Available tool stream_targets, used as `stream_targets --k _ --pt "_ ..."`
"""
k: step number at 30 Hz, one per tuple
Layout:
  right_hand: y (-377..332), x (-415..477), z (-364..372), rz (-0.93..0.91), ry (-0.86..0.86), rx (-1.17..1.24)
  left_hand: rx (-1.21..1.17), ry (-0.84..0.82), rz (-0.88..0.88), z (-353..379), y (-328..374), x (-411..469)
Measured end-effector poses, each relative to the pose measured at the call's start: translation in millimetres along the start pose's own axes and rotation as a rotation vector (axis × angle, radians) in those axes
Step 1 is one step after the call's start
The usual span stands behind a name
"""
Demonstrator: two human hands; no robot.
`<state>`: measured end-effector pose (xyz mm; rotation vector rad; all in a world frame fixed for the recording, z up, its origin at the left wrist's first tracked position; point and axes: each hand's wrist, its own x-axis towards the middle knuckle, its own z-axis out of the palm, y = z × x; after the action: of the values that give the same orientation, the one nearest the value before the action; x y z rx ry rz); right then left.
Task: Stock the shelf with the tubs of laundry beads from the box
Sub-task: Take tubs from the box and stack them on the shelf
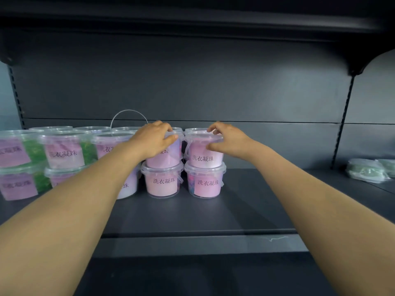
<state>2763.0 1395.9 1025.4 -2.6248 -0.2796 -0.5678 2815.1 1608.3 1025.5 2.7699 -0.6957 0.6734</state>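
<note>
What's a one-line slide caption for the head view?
Both hands, left hand and right hand, seat upper tubs on a stacked row on the dark shelf.

Dim, soft light from front-right; back panel (192, 86) brighter at right, left tubs (19, 154) blurred, wide-angle bowing at edges

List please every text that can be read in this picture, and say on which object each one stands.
"洗衣凝珠": label of the lower right tub
"洗衣凝珠": lower tub beside it
"洗衣凝珠": upper right tub, under the right hand
"洗衣凝珠": upper green tub
Partly hidden: label on the tub under the left hand and those behind the left forearm
Blurred: labels of the far-left tubs
No other text shows.
</note>
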Motion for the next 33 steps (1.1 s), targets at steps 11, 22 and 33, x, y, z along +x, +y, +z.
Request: stream_targets --k 11,22,33 --pt "-64.2 -77.9 -42.7 0.107 -0.127 -0.311 0.109 0.082 0.093 -55.0 29.0 -81.4" --pt "-77.6 -195.3 -51.8 0.216 -0.107 -0.338 0.063 -0.144 0.064 -75.5 42.0 -180.9" --pt "-63.0 -329.9 -46.9 0.144 -0.199 -0.299 0.106 -0.161 0.016 -70.8 126.5 -324.4"
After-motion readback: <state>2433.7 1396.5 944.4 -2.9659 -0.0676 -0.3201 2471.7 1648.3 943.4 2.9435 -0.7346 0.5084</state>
